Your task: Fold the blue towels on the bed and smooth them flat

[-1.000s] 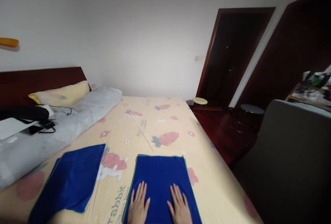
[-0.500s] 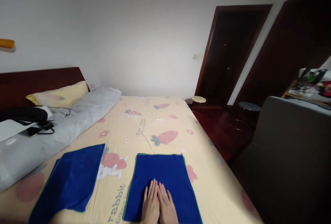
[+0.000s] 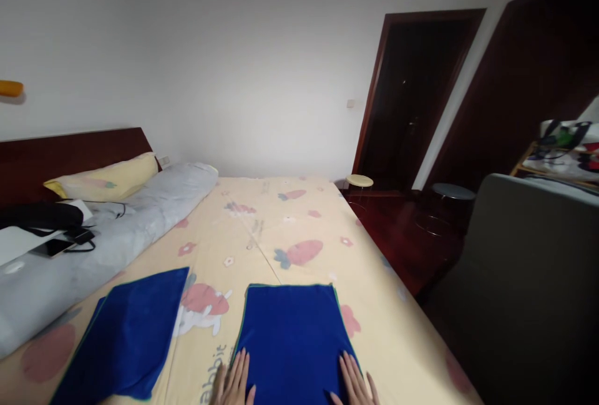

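Observation:
A blue cloth [image 3: 291, 330] with a thin green edge lies flat on the bed in front of me. My left hand [image 3: 235, 383] rests on its left edge, fingers stretched out and the thumb over the blue fabric. On the opposite edge lies my right hand [image 3: 356, 383], also flat with its fingers apart. Both wrists are cut off by the bottom of the picture. To the left is a second blue cloth [image 3: 128, 333], folded unevenly, with one layer showing past another; neither hand touches it.
The bed sheet [image 3: 253, 224] has carrot and rabbit prints. A grey quilt [image 3: 154, 205], a yellow pillow [image 3: 105, 180] and a phone [image 3: 55, 247] lie at the left. Two stools, one cream [image 3: 359, 181] and one grey [image 3: 453, 191], stand beyond the bed, near a dark chair back [image 3: 528, 286].
My hands were side by side on the middle of the right cloth. They have moved apart, the left to its left edge and the right to its right edge.

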The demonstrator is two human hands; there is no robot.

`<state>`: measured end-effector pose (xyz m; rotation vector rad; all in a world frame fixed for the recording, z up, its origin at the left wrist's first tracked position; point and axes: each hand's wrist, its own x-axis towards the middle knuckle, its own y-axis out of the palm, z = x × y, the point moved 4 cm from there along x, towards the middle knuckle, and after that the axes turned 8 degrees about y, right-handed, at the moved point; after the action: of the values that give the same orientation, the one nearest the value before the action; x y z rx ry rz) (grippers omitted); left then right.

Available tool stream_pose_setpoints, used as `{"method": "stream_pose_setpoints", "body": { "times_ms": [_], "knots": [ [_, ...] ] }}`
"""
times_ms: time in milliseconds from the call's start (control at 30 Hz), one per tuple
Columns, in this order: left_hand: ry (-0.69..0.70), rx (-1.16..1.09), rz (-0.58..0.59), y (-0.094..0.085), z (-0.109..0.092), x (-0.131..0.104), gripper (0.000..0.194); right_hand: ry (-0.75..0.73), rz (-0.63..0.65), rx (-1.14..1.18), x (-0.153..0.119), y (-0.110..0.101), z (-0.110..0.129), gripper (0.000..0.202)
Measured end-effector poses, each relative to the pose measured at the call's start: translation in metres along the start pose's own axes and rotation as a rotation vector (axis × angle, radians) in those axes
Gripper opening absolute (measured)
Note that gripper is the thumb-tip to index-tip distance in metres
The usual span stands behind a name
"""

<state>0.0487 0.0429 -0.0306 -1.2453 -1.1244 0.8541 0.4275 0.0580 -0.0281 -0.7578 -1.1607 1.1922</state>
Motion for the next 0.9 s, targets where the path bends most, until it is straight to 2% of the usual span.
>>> {"method": "stream_pose_setpoints", "body": {
  "times_ms": [100, 167, 233, 267, 333, 500, 567, 600, 667, 733, 800, 900],
  "knots": [
    [0.097, -0.069, -0.018, -0.025, -0.039, 0.037, 0.061, -0.155, 0.088, 0.082, 0.028, -0.008, 0.069, 0.066],
    [0.132, -0.1, -0.026, -0.035, -0.066, 0.066, 0.06, -0.255, 0.171, 0.132, 0.048, -0.006, 0.114, 0.059],
    [0.141, -0.104, -0.013, -0.037, -0.08, 0.09, 0.059, -0.3, 0.232, 0.149, 0.065, -0.002, 0.139, 0.057],
    [0.142, -0.097, -0.003, -0.036, -0.08, 0.097, 0.058, -0.302, 0.249, 0.146, 0.072, 0.0, 0.142, 0.056],
    [0.127, -0.072, 0.009, -0.035, -0.066, 0.101, 0.055, -0.244, 0.252, 0.114, 0.082, 0.0, 0.125, 0.056],
    [0.008, 0.017, -0.006, -0.038, 0.005, 0.078, 0.058, 0.08, 0.179, -0.027, 0.082, -0.013, 0.015, 0.066],
    [-0.002, 0.039, 0.002, -0.04, 0.02, 0.07, 0.058, 0.108, 0.175, -0.053, 0.077, -0.016, -0.013, 0.069],
    [-0.002, 0.048, 0.001, -0.042, 0.023, 0.068, 0.058, 0.111, 0.171, -0.062, 0.075, -0.016, -0.019, 0.071],
    [-0.008, 0.062, -0.035, -0.046, 0.019, 0.069, 0.059, 0.12, 0.142, -0.077, 0.075, -0.018, -0.015, 0.075],
    [-0.001, 0.059, -0.098, -0.052, 0.004, 0.075, 0.059, 0.091, 0.11, -0.062, 0.079, -0.019, 0.008, 0.074],
    [0.049, 0.013, -0.133, -0.056, -0.021, 0.087, 0.058, -0.036, 0.129, 0.001, 0.086, -0.018, 0.048, 0.066],
    [0.2, -0.124, -0.077, -0.053, -0.062, 0.116, 0.058, -0.317, 0.259, 0.119, 0.098, -0.013, 0.11, 0.057]
  ]
}}
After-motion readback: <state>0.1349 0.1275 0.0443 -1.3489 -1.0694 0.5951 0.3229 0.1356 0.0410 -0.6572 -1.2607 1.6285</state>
